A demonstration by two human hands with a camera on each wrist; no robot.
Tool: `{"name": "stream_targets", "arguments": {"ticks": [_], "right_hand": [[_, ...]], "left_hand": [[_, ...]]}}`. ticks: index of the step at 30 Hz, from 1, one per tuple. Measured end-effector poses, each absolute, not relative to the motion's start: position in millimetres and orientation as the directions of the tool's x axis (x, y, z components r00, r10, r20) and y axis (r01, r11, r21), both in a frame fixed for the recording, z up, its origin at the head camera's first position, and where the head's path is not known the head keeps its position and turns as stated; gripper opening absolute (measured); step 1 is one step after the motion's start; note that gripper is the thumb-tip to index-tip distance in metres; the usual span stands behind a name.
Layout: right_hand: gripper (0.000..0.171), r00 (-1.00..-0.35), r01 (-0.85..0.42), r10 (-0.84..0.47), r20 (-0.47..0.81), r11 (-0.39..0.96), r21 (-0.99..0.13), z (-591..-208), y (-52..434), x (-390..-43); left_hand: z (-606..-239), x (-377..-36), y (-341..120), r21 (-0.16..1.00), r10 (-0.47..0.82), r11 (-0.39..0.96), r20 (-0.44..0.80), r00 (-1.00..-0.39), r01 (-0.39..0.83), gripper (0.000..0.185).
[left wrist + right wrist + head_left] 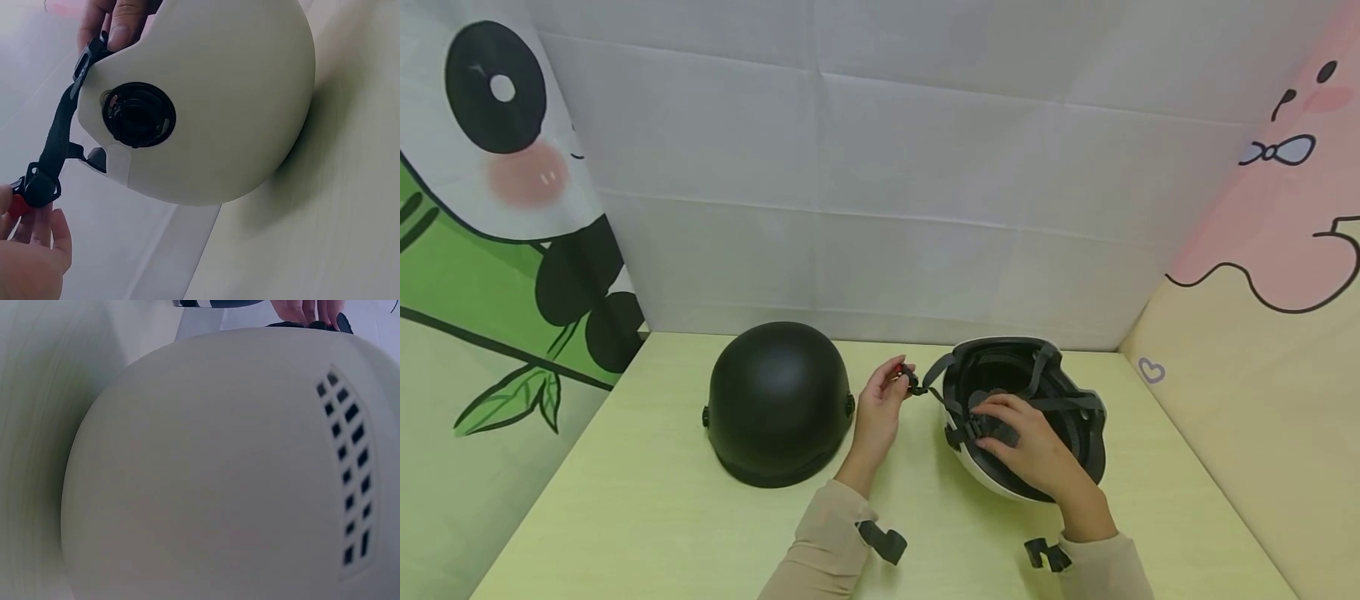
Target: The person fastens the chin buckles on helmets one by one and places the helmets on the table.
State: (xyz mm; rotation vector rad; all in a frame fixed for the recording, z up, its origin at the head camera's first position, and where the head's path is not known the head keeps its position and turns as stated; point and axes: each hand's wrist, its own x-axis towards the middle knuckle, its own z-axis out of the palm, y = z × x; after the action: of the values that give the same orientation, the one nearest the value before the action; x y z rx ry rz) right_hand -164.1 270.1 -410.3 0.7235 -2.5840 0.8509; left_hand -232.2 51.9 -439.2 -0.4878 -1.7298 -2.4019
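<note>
white helmet (1086, 454) lies upturned on the desk (640, 500), right of centre, opening toward the camera. right hand (1026, 446) rests inside it, grip curled onto the inner padding and strap junction. left hand (880, 408) sits just left of the shell, grip pinched on the red-and-black buckle (906, 377). chin strap (56, 140) runs taut from buckle right to the rim, so its long axis is left-right. black helmet (777, 404) sits dome-up further left, untouched.
</note>
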Motion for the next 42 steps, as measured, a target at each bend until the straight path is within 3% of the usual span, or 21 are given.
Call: {"name": "stream_targets", "arguments": {"ticks": [11,18,25,35,42], "right_hand": [[0.043,-0.825,-0.556,-0.374,0.423,0.669,-0.493,-411.5,272.0,-163.3],[0.041,-0.825,-0.551,-0.346,0.448,0.671,-0.496,-414.0,274.2,-163.6],[0.036,-0.846,-0.515,-0.285,0.450,0.652,-0.556,-413.7,277.2,-165.9],[0.033,-0.886,-0.440,-0.197,0.420,0.646,-0.624,-414.2,281.2,-168.1],[0.032,-0.870,-0.454,-0.171,0.463,0.644,-0.615,-412.9,283.2,-169.0]], "left_hand": [[-412.4,-214.2,52.1,0.900,0.158,-0.069,0.436,-0.886,0.431,0.039],[-410.4,-215.8,54.3,0.900,0.152,-0.117,0.433,-0.888,0.419,0.036],[-404.8,-216.0,55.9,0.880,0.144,-0.055,0.475,-0.868,0.472,0.031],[-398.6,-213.4,60.4,0.877,0.230,-0.056,0.477,-0.848,0.477,0.034],[-399.6,-215.3,65.8,0.894,0.247,-0.108,0.447,-0.859,0.435,0.034]]}}
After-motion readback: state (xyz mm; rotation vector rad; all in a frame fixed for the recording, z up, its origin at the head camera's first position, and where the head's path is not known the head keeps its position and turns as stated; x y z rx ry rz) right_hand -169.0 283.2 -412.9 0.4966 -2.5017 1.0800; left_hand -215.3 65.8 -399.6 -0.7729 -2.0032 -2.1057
